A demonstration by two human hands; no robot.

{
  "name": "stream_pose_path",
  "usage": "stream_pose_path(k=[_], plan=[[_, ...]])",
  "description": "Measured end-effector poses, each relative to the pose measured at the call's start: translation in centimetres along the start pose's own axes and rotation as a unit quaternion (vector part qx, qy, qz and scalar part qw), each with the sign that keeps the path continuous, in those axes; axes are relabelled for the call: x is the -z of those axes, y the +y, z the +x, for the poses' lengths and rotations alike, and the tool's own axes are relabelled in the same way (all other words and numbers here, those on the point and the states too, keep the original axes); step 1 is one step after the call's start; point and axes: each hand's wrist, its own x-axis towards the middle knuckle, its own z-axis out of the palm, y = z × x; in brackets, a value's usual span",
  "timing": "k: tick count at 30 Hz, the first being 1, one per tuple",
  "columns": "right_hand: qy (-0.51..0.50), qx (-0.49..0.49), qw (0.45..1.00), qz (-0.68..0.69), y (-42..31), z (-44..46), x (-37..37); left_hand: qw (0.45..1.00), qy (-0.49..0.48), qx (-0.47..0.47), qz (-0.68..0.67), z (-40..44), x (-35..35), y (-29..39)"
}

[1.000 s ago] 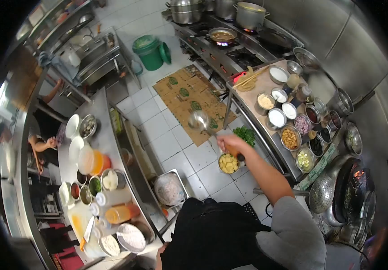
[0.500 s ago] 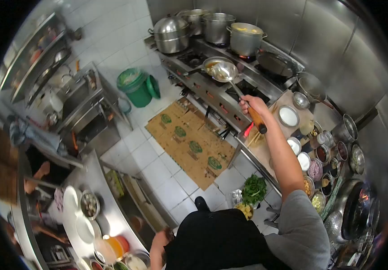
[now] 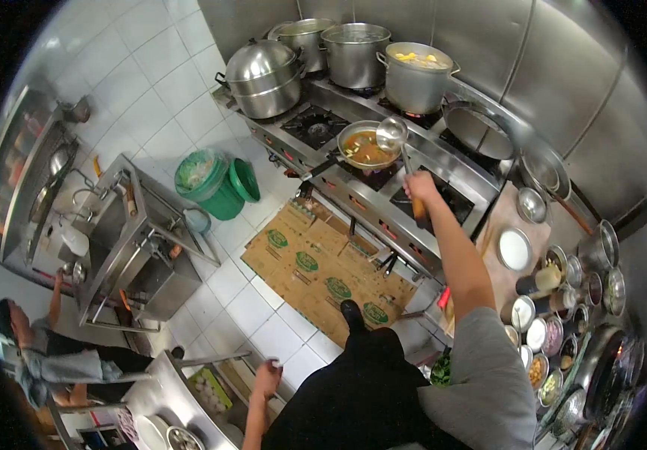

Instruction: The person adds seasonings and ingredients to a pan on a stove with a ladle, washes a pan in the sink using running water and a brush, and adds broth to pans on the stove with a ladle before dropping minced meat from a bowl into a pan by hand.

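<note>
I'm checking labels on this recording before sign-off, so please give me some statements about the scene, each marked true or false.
1. The right hand has its grip on a metal ladle with a wooden handle. True.
2. The left hand holds the black handle of the round metal pan. False: it is well away from that handle.
3. The green plastic bin is covered by its round green lid. False: the bin is open, the lid beside it.
4. Yellow pieces show in a tall grey metal pot. True.
5. Flat brown cardboard lies on white floor tiles. True.
</note>
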Motion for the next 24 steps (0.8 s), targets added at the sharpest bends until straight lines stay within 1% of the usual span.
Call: stream_pose_path(k=[1, 2, 3, 6, 7, 8, 9, 10, 11, 12, 13, 14, 15, 16, 18, 20, 21, 22, 23, 24], plan=[[0.060, 0.053, 0.989, -0.121, 2.5, 2.1, -1.0, 0.999, -0.020, 0.023, 0.025, -0.1, -0.8, -1.6], [0.113, 0.107, 0.958, -0.240, 5.5, 4.3, -2.4, 0.997, -0.043, 0.056, 0.028, 0.3, -1.3, -3.1], [0.165, 0.165, 0.906, -0.354, 6.9, 6.4, -3.6, 0.992, -0.068, 0.104, 0.016, -0.3, -1.9, -4.8], [0.170, 0.193, 0.913, -0.318, 9.3, 7.7, -7.3, 0.966, -0.110, 0.232, -0.032, -1.2, -2.5, -8.1], [0.118, 0.106, 0.973, -0.170, 8.9, 7.5, -8.1, 0.956, -0.113, 0.268, -0.050, -0.9, -2.2, -8.4], [0.064, 0.012, 0.998, -0.019, 8.2, 7.5, -8.8, 0.948, -0.113, 0.292, -0.067, -0.6, -2.0, -9.0], [0.012, -0.086, 0.987, 0.133, 7.1, 7.5, -9.4, 0.943, -0.116, 0.304, -0.076, 0.0, -1.9, -9.7], [-0.011, -0.137, 0.965, 0.225, 5.9, 7.9, -9.4, 0.938, -0.117, 0.313, -0.089, 1.1, -1.8, -10.2], [-0.008, -0.170, 0.924, 0.342, 4.6, 8.0, -9.0, 0.936, -0.120, 0.316, -0.095, 2.6, -1.3, -10.1], [-0.093, -0.198, 0.891, 0.398, 3.3, 8.3, -7.9, 0.936, -0.124, 0.314, -0.101, 4.2, -1.1, -10.6], [-0.068, -0.237, 0.862, 0.442, 1.9, 8.6, -7.5, 0.936, -0.132, 0.310, -0.102, 6.0, -0.8, -11.3], [-0.101, -0.255, 0.834, 0.478, 0.8, 8.8, -6.9, 0.938, -0.141, 0.300, -0.100, 8.6, -0.5, -11.9], [-0.110, -0.251, 0.854, 0.444, -0.1, 9.0, -6.7, 0.942, -0.153, 0.284, -0.095, 11.4, -0.3, -13.0], [-0.074, -0.259, 0.874, 0.405, -1.0, 9.1, -6.5, 0.947, -0.170, 0.259, -0.083, 14.8, 0.1, -14.2], [-0.033, -0.229, 0.939, 0.256, -4.5, 8.1, -7.3, 0.958, -0.205, 0.195, -0.041, 22.2, 1.0, -17.4], [0.010, -0.199, 0.972, 0.128, -8.0, 6.9, -8.5, 0.972, -0.227, 0.039, 0.041, 32.1, 1.7, -21.0], [0.036, -0.200, 0.977, 0.060, -9.1, 6.6, -9.2, 0.973, -0.205, -0.080, 0.070, 37.6, 1.7, -22.7], [0.062, -0.189, 0.980, 0.010, -10.5, 6.0, -10.2, 0.932, -0.298, 0.000, 0.206, 43.9, 3.3, -20.0], [0.085, -0.177, 0.980, -0.042, -12.0, 5.5, -11.3, 0.937, -0.260, -0.041, 0.229, 48.4, 3.6, -18.8], [0.103, -0.162, 0.977, -0.093, -13.0, 5.2, -12.2, 0.937, -0.292, -0.020, 0.192, 53.6, 5.0, -16.4]])
